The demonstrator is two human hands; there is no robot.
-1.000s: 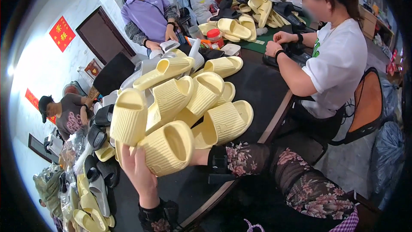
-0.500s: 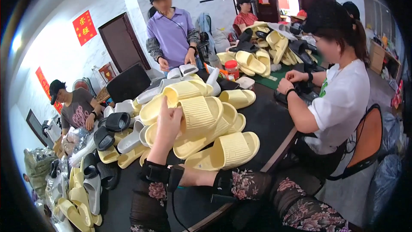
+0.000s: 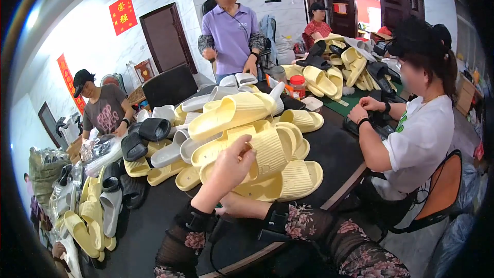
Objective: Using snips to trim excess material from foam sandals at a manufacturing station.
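Observation:
My left hand (image 3: pixel 234 169) is closed, thumb and fingers pinched together in front of the ridged strap of a pale yellow slipper (image 3: pixel 271 149). What the fingertips hold, if anything, is too small to make out. My right hand (image 3: pixel 237 206) reaches in from the right beneath the left wrist; its fingers are hidden, and a bit of green shows beside them. Another yellow slipper (image 3: pixel 290 181) lies just beyond my right wrist. Behind my left hand, more yellow slippers are heaped, with one slipper (image 3: pixel 229 116) on top.
Grey slippers (image 3: pixel 172 149) and black slippers (image 3: pixel 155 129) extend the heap leftward on the dark table (image 3: pixel 154 226). A red-lidded jar (image 3: pixel 298 86) stands behind. One co-worker (image 3: pixel 411 108) sits at right, another (image 3: pixel 231 41) stands opposite, and a third (image 3: pixel 105 113) is at left.
My left hand has moved down and right, nearer my right wrist, its fingers now curled in. The view has shifted. The co-worker opposite has raised one hand from the slippers.

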